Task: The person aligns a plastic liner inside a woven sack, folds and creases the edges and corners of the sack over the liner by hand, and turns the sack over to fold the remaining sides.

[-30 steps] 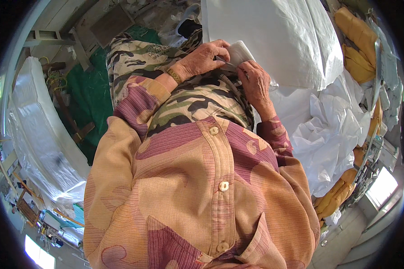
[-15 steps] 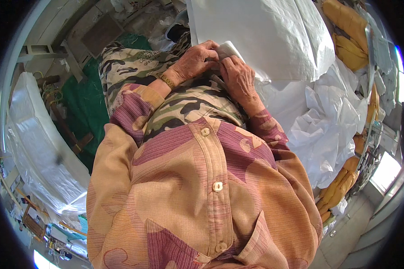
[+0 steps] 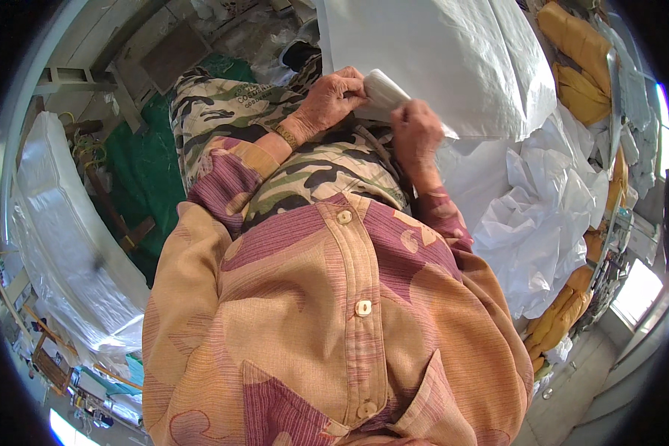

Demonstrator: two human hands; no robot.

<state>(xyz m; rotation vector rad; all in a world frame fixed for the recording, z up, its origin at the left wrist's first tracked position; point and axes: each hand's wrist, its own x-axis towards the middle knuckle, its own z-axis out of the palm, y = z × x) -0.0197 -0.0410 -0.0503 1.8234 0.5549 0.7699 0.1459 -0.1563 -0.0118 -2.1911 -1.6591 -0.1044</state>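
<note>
A large white sheet [image 3: 453, 59], smooth like plastic or woven fabric, lies over my far lap and beyond it. Its near edge is turned into a folded flap [image 3: 383, 86] between my hands. My left hand [image 3: 328, 98] pinches the left end of that flap with thumb and fingers. At the flap's right end is my right hand [image 3: 418, 132], curled closed and slightly blurred, up against the sheet's edge; what its fingers hold is hidden. Camouflage trousers [image 3: 327, 171] cover my legs beneath both wrists.
Crumpled white sheeting [image 3: 531, 215] heaps to the right, beside yellow padded bundles [image 3: 572, 70]. On the left stands a long plastic-wrapped white block [image 3: 70, 230], with green cloth [image 3: 137, 167] on the floor near it. A wooden board [image 3: 172, 53] lies at the far left.
My right hand has moved right and slightly nearer, away from my left hand, and curled up. More of the folded flap now shows between them. My left hand stays almost in place.
</note>
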